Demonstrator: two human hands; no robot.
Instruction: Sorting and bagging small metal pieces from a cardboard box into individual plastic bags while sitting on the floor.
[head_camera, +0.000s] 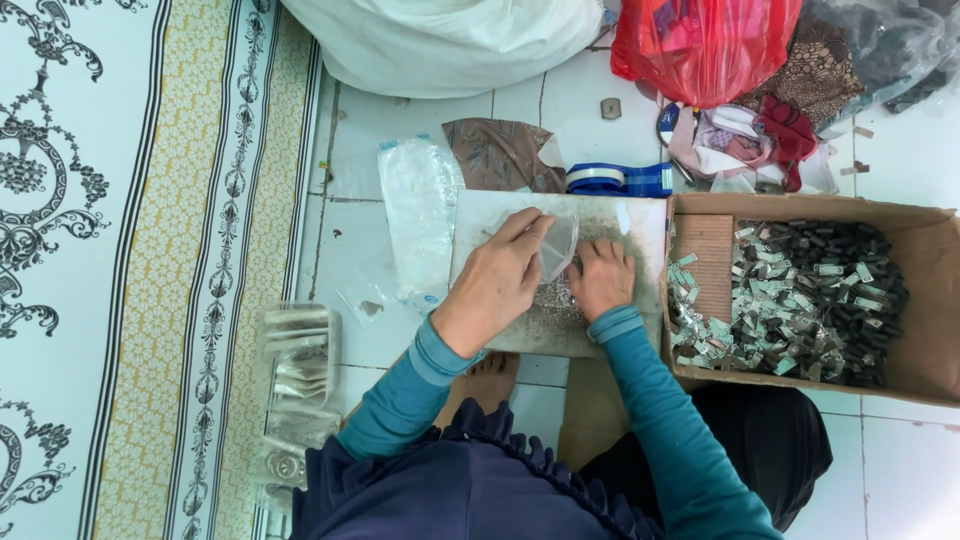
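On the tiled floor, mid-frame, a grey board (640, 225). Left hand (497, 280) pinches a clear pouch (558, 245); hold its mouth wide. Right hand (602, 277), fingers curled, seemingly gathers small metal bits (553, 296).

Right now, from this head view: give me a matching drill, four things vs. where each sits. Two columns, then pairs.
Things:
1. cardboard box
2. blue tape dispenser
3. red plastic bag
4. patterned mat

Places:
A. far left, along the tiled floor
B. top of the view, beside a white sack
C. right of the work board, full of small metal pieces
D. just beyond the far edge of the work board

Pairs: 1-C, 2-D, 3-B, 4-A
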